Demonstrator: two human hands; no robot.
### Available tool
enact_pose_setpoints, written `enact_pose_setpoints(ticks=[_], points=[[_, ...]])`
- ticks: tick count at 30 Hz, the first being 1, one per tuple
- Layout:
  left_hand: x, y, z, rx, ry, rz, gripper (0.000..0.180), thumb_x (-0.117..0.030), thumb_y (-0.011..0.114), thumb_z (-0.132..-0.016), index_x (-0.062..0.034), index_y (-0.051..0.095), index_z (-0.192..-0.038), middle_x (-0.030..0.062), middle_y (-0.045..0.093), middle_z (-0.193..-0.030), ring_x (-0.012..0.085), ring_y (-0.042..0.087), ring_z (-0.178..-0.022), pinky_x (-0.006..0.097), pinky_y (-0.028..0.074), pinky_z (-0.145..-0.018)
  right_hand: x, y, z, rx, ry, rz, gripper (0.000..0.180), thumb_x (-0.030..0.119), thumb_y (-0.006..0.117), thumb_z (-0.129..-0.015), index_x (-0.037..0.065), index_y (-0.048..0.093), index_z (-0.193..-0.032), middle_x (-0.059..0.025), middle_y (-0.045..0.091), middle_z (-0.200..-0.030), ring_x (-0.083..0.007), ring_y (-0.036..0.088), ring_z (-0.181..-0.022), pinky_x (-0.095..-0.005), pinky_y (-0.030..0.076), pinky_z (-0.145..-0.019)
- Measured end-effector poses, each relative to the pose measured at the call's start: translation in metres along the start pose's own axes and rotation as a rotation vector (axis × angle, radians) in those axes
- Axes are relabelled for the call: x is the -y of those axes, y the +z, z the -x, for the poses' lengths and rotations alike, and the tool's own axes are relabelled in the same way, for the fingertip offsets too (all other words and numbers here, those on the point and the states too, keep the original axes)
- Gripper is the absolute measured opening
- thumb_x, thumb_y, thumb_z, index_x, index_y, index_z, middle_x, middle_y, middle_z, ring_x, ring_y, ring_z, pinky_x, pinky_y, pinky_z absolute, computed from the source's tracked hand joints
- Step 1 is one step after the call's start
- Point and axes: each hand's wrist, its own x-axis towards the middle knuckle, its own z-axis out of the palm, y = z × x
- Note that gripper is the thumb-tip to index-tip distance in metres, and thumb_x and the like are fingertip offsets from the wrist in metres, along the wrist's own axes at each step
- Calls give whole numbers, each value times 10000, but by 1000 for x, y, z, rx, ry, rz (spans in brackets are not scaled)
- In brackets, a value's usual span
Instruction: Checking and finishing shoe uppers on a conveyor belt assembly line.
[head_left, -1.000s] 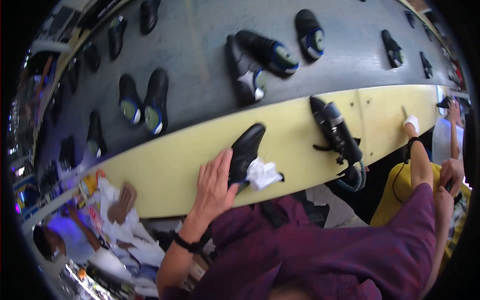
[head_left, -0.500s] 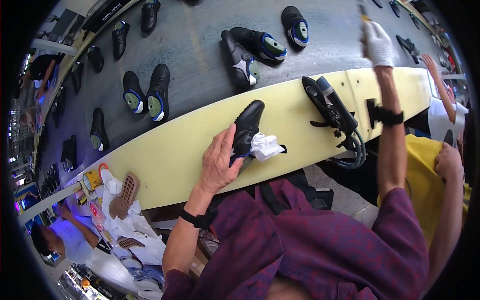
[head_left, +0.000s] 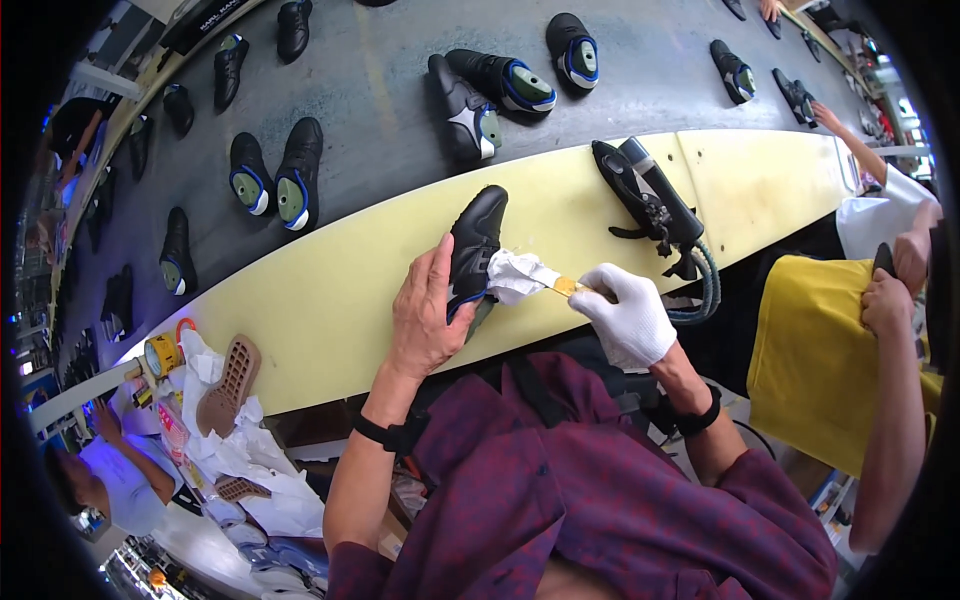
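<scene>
A black sports shoe (head_left: pixel 477 235) lies on the cream work ledge, toe pointing away from me. My left hand (head_left: pixel 425 310) presses along its left side, fingers stretched over the upper and thumb by the heel. White crumpled paper (head_left: pixel 518 277) sticks out at the shoe's right side. In a white glove, my right hand (head_left: pixel 630 315) is closed round a slim tool with a yellow handle (head_left: pixel 572 287). The tool's thin front end points left and meets the paper; its tip is hidden there, so I cannot tell its exact kind.
Beyond the cream ledge (head_left: pixel 330 300), a dark conveyor belt (head_left: pixel 380 130) carries several black shoes. A black hand tool with a hose (head_left: pixel 655 200) lies to the right. Brown soles (head_left: pixel 228 385) and white paper are at the left. A co-worker with a yellow cloth (head_left: pixel 810 350) is close on my right.
My right hand has come down from over the belt to the paper beside the shoe, still holding the tool. My left hand stays on the shoe. A black shoe shows on the belt at far right.
</scene>
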Motion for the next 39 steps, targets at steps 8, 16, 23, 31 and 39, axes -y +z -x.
enact_pose_setpoints(ticks=[8,16,23,31,39], points=[[-5,5,-4,19,-3,19,919,-106,769,-852,-19,332,-1656,258,554,-1438,443,607,-1275,470,518,-1060,-22,18,-10,90,-181,148,250,208,821,-924,-22,758,-996,-160,663,-728,-241,633,-611,-358,518,-624],[-13,3,-5,131,6,-36,953,-121,751,-893,49,226,-1670,322,466,-1515,491,565,-1324,492,486,-1101,-36,41,-16,87,-233,65,281,283,804,-941,11,776,-1003,-174,671,-727,-333,687,-630,-409,530,-611],[-23,18,-1,121,-103,77,922,-180,674,-1007,59,97,-1685,372,365,-1554,558,452,-1394,539,427,-1146,-29,46,-24,-41,-343,156,291,306,801,-945,33,727,-877,-169,651,-691,-358,691,-637,-437,526,-587],[-22,26,3,64,-137,41,929,-178,663,-1032,82,46,-1677,426,336,-1523,609,439,-1357,573,404,-1147,-12,51,-42,180,-107,30,369,398,723,-981,54,775,-1104,-223,713,-779,-425,721,-743,-482,564,-690],[-29,15,-14,-11,-301,224,782,-314,677,-1062,59,271,-1616,340,543,-1398,475,589,-1246,516,459,-1087,-44,47,-55,164,-226,-76,338,385,747,-976,69,757,-1096,-206,723,-833,-382,729,-725,-463,569,-716]])
